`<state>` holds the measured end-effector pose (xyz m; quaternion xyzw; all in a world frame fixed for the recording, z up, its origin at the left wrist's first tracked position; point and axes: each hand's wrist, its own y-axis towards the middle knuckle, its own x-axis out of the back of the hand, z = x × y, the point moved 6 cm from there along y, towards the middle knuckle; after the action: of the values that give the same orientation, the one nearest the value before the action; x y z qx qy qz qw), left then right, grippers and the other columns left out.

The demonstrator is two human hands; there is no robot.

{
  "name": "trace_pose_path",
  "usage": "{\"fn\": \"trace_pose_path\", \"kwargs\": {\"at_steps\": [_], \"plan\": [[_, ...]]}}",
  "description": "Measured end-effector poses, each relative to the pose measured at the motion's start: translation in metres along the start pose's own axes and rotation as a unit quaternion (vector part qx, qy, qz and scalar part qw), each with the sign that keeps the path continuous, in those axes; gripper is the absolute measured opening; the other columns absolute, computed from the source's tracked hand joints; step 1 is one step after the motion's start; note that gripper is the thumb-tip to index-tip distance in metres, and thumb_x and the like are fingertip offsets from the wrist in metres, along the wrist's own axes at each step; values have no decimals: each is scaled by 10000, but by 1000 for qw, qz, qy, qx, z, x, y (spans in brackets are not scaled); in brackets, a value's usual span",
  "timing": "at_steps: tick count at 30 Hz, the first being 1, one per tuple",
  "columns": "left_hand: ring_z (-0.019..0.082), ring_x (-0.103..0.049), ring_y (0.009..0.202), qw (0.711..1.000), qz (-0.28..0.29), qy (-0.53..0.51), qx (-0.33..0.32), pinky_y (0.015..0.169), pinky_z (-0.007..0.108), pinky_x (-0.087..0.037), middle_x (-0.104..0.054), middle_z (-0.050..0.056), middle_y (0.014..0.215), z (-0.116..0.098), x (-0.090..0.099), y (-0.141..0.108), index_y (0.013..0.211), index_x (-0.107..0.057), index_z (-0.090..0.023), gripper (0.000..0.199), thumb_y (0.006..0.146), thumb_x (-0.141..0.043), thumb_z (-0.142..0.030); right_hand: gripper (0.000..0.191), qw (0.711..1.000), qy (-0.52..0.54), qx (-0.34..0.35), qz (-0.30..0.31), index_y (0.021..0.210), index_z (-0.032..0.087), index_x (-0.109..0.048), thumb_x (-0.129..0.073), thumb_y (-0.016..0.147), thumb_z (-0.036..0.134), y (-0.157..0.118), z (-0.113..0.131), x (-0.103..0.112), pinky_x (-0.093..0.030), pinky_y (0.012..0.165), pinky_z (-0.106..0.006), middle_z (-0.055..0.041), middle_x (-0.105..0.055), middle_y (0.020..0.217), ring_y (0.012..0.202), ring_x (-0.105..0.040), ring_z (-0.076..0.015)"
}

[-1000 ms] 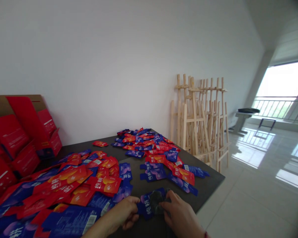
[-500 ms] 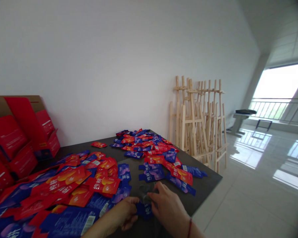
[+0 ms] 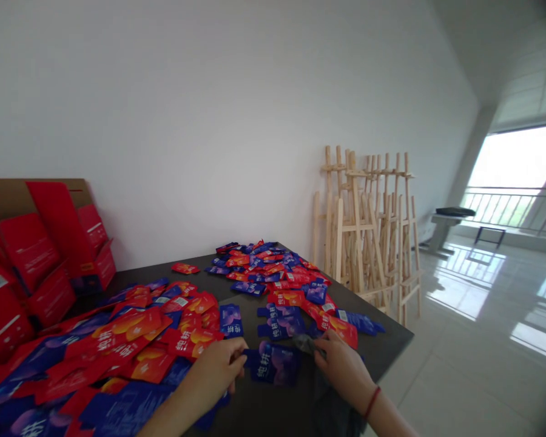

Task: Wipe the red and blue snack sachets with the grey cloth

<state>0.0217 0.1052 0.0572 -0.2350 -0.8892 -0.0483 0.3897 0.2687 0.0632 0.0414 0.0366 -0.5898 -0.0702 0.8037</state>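
Between my hands is a flat blue carton [image 3: 275, 364] with white characters and purple fruit printed on it. My left hand [image 3: 221, 367] pinches the tab at its left end. In my right hand [image 3: 346, 367], which wears a red string bracelet, is a dark grey cloth [image 3: 304, 343]. The cloth is bunched under the fingers near the carton's right end and hangs down below the hand. Just beyond lie more blue cartons [image 3: 279, 321], flat on the dark table [image 3: 250, 419].
A heap of red and blue flat cartons [image 3: 127, 340] covers the left side. Another pile [image 3: 273, 267] lies at the far corner. Red boxes [image 3: 36, 261] stand at the left by the wall. Wooden easels [image 3: 368, 230] lean beyond the table's right edge.
My right hand has moved right with the cloth, uncovering the blue carton's printed face. My left hand has shifted slightly left and away from me, holding the tab.
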Motion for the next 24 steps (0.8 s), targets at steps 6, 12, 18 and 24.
{"fn": "trace_pose_path", "kwargs": {"at_steps": [6,12,18,24], "plan": [[152,-601,851,877,-72,322,-349,689,243,-433,-628,9,986,-43,-1,-33,999,-631,-249,194,887,-524,-131,234,998,50,16,-22,956,234,-683,-466,870,251,-6,7,7,-398,738,-242,-43,-571,1015,858,-582,-156],[158,-577,769,826,6,428,-366,597,257,-415,-623,-18,832,-30,-45,-31,791,-610,-207,84,862,-604,-163,272,992,73,105,14,972,275,-694,-493,808,197,-36,62,-3,-386,793,-217,-27,-563,1053,938,-556,-149],[183,-613,822,863,78,416,-276,654,270,-461,-649,21,863,-35,-44,-32,811,-633,-190,122,839,-545,-110,298,998,1,65,21,984,270,-698,-485,800,173,-46,61,-2,-423,779,-262,-59,-571,1059,957,-553,-195],[248,-658,775,862,120,452,-197,647,348,-506,-673,85,910,-37,-60,-29,926,-651,-160,245,797,-476,-48,308,999,-22,44,9,1025,253,-685,-472,824,158,-40,57,1,-441,790,-277,-79,-565,1094,959,-556,-202]]}}
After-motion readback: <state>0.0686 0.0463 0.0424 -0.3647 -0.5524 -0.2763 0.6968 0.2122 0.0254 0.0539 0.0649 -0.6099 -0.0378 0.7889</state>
